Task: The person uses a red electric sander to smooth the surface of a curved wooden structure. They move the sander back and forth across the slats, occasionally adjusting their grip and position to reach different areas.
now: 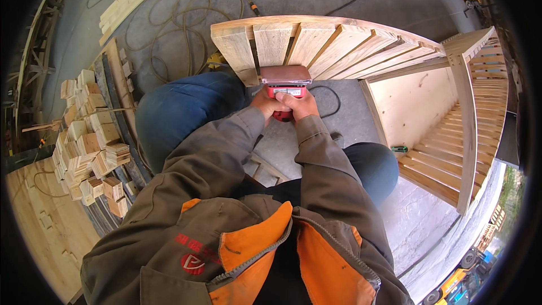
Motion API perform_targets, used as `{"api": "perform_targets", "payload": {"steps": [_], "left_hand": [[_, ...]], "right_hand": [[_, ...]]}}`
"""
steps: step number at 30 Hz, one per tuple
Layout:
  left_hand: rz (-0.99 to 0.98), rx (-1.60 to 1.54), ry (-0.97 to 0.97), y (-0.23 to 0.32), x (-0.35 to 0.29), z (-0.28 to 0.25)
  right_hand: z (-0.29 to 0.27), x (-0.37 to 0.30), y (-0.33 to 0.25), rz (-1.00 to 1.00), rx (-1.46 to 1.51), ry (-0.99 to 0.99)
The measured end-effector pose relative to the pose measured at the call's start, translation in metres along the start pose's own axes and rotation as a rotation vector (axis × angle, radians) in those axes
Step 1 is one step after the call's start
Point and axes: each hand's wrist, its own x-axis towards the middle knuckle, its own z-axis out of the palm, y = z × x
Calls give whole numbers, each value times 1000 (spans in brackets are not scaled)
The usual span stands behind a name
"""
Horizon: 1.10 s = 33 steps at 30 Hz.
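Both my hands grip a red belt sander (pixel 285 74), its brown belt facing away from me. My left hand (pixel 264 105) is wrapped round the left side of its body, and my right hand (pixel 302 104) closes on the right side with the thumb across the top. The sander's front meets the near edge of a slatted wooden panel (pixel 330 45), around its left-hand slats. Pale slats with narrow gaps run under a curved top rail. My fingers' undersides are hidden by the tool.
Stacked wood blocks (pixel 93 135) stand to the left, with long boards (pixel 132 5) behind. A coiled hose (pixel 186 28) and dark cable lie on the concrete floor. At right is a slatted wooden frame (pixel 466 118) with a green-handled tool (pixel 399 149) on it. My knees flank the sander.
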Motion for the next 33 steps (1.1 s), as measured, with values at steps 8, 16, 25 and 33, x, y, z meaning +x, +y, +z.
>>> {"api": "perform_targets", "payload": {"steps": [8,16,25,33], "left_hand": [[128,41,-30,45,-18,22],[45,19,-36,31,-9,12],[-117,-6,56,-4,3,-16],[-184,-87,69,-24,11,-28]], "right_hand": [[26,-20,-34,-69,-3,22],[17,-13,-23,-35,-50,57],[-3,14,23,81,-69,27],[-13,24,43,163,32,-15]]}}
